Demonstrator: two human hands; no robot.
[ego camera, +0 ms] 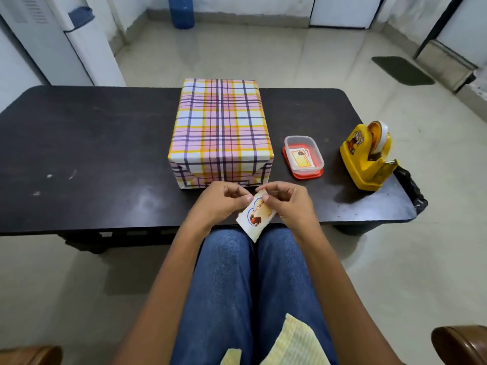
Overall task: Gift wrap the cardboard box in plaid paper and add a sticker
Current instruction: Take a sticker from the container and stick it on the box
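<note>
– Now, head view: where does the task's thing lie?
– The wrapped box (220, 127) stands on the dark bench (92, 154), fully covered in plaid paper (208, 106), its near end flaps folded in. It lies at twelve o'clock from the hands, just beyond the fingertips. Its long axis runs from twelve to six o'clock.

– And what are the hands doing?
– The left hand (220, 200) and the right hand (287, 200) both pinch one sticker sheet (255, 216) over the bench's near edge. The left holds the sheet's side at nine o'clock, and the right grips its top corner at one o'clock. The sheet's long axis slants from one to seven o'clock. The right thumb and forefinger appear to be working an edge loose, though whether any sticker has lifted cannot be told.

– Which hand is nearer the box?
– Neither, by any clear margin; both sit level, just short of its near face. The coming move is judged to be a short reach toward twelve o'clock, up onto the box's top.

– Anything else within reach?
– A clear plastic container (304, 156) on a red lid, holding more stickers, sits at three o'clock of the box. A yellow tape dispenser (369, 156) stands farther out at three o'clock. Paper scraps (295, 341) lie on the lap at six o'clock.
</note>
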